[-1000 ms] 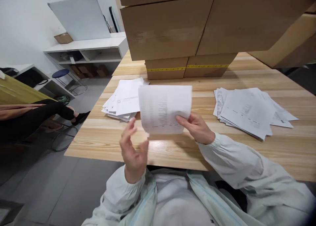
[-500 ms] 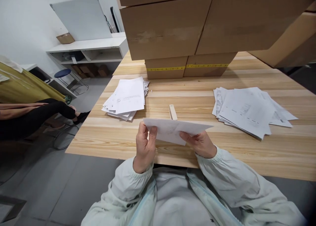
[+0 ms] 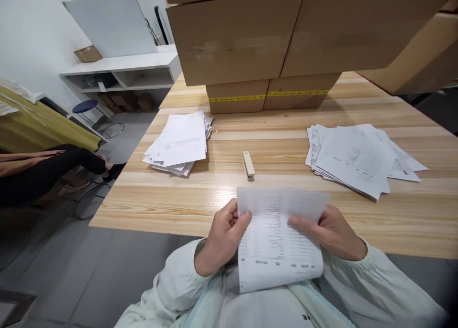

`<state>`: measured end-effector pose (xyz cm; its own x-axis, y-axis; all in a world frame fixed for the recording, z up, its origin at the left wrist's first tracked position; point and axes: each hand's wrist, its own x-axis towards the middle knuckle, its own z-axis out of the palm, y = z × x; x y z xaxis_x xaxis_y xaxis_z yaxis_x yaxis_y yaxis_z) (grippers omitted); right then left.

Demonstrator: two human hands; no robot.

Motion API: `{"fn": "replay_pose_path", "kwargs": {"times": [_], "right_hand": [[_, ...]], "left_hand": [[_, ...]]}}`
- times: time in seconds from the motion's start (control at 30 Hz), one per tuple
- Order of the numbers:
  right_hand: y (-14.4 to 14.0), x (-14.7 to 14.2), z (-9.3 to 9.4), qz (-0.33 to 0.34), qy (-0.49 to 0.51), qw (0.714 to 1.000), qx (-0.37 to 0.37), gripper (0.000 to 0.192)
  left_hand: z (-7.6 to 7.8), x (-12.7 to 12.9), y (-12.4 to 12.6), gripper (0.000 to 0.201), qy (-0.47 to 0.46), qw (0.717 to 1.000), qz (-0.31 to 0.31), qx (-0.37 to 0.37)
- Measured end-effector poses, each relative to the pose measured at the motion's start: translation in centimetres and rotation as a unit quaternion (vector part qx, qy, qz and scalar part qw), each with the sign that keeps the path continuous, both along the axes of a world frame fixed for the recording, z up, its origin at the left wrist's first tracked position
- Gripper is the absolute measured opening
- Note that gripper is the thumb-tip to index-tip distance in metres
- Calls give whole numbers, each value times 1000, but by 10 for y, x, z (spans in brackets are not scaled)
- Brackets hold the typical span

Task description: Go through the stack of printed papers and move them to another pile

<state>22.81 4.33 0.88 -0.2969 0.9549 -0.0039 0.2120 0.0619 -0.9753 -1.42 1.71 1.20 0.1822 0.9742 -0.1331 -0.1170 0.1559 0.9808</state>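
Note:
Between my two hands is a printed sheet of paper [image 3: 272,242], tilted toward me over the table's front edge; whether it is one sheet or more I cannot tell. My left hand [image 3: 227,232] pinches its left edge, thumb on top. On the right side, my right hand [image 3: 329,230] grips it with the thumb lying across the print. A small white stapler [image 3: 248,164] rests on the table beyond the paper, apart from both hands. One pile of papers [image 3: 186,139] lies to the left, and a fanned pile of papers [image 3: 358,158] to the right.
Large cardboard boxes [image 3: 236,41] are stacked at the back of the wooden table [image 3: 143,204]. A person's leg [image 3: 82,158] shows at the left, near a blue stool [image 3: 85,106]. Behind stand a white shelf [image 3: 125,62] and a whiteboard [image 3: 110,25].
Both hands have moved toward my body and to the right with the paper. It has turned from nearly edge-on to showing its printed face, and the stapler is now fully visible.

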Motion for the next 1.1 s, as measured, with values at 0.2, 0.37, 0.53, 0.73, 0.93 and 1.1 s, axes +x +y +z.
{"fn": "replay_pose_path", "kwargs": {"times": [0.2,0.37,0.53,0.73,0.93,1.1], "right_hand": [[9,10,-47,-109,132,963,-210,93],[26,10,-53,-116,124,965,-202,102],[45,14,-51,-102,109,970,-192,103],[55,17,-50,-107,102,971,-188,102],[69,36,-48,-52,-85,989,-107,85],[107,50,-11,-32,-389,917,85,55]], "left_hand": [[-35,16,19,74,81,995,28,-51],[-37,13,28,46,113,992,-23,-54],[-33,10,38,37,99,990,-32,-98],[-33,17,46,38,58,992,-5,-112],[-30,22,49,40,50,985,6,-164],[-29,22,49,40,36,983,20,-177]]}}
